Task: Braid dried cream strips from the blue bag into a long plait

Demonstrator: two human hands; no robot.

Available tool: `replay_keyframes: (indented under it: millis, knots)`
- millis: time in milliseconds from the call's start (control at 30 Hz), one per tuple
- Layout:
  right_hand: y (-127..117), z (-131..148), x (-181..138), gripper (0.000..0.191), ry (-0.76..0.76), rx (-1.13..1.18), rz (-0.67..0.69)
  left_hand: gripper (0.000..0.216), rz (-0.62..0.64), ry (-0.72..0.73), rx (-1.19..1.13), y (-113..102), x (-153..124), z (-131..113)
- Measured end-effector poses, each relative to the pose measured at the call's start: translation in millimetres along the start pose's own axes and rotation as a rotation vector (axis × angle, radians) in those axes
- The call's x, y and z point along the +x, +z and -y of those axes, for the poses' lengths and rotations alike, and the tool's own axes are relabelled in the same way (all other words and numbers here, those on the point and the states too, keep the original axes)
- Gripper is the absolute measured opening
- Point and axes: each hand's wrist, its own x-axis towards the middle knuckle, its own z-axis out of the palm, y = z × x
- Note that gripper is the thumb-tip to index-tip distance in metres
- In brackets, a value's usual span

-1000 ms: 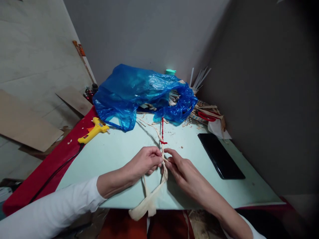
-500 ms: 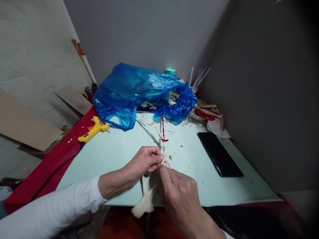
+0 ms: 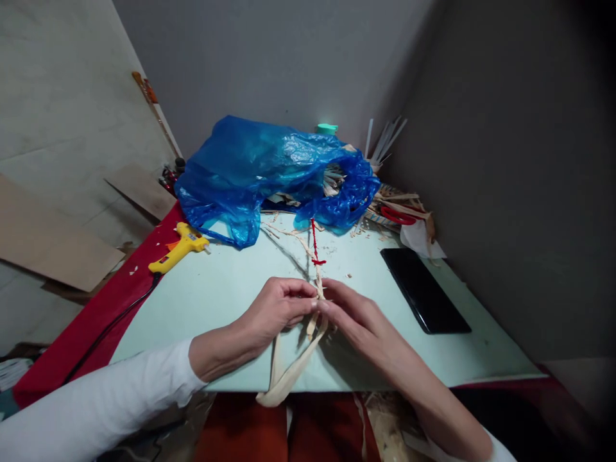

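Pale, flat strips of dried plant fibre [image 3: 294,372] are joined in a thin braid [image 3: 318,282] that runs away from me over the table. My left hand [image 3: 276,308] pinches the braid's near end between thumb and fingers. From the other side my right hand [image 3: 359,314] closes thumb and fingertips on the same spot. One long strip loops down past the table's front edge beneath my hands. Beyond them a red cord [image 3: 315,244] is tied to the braid and stretches toward the blue bag.
A blue plastic bag [image 3: 250,167] holding fibre strips lies at the back. To the left rests a yellow glue gun [image 3: 178,247] with its cord; to the right, a black phone [image 3: 426,289]. Red-handled scissors [image 3: 398,216] lie among scraps near glue sticks [image 3: 385,141].
My right hand has swung outward and forward, now meeting my left fingertips at the braid from the right. The loose strip's loop shows more fully. My left hand stays nearly in place.
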Motion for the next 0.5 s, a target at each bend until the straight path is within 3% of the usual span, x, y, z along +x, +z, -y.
replay_keyframes:
  millis: [67,167,333,500]
  knots:
    - [4.6,-8.5,8.8,0.028,0.068,0.187,0.163,0.02,-0.014,0.013,0.048,0.6,0.2,-1.9]
    - [10.2,-17.9,13.2,0.032,0.153,0.36,0.233,0.021,-0.064,0.022,0.119,0.5,0.0,-4.2]
    - [9.9,-22.0,9.1,0.037,0.209,0.479,0.195,0.016,-0.101,0.032,0.272,0.2,-0.4,-4.5]
    - [8.1,-22.3,9.0,0.04,0.178,0.35,0.137,0.018,-0.049,0.082,0.474,-0.7,-3.6,-9.1]
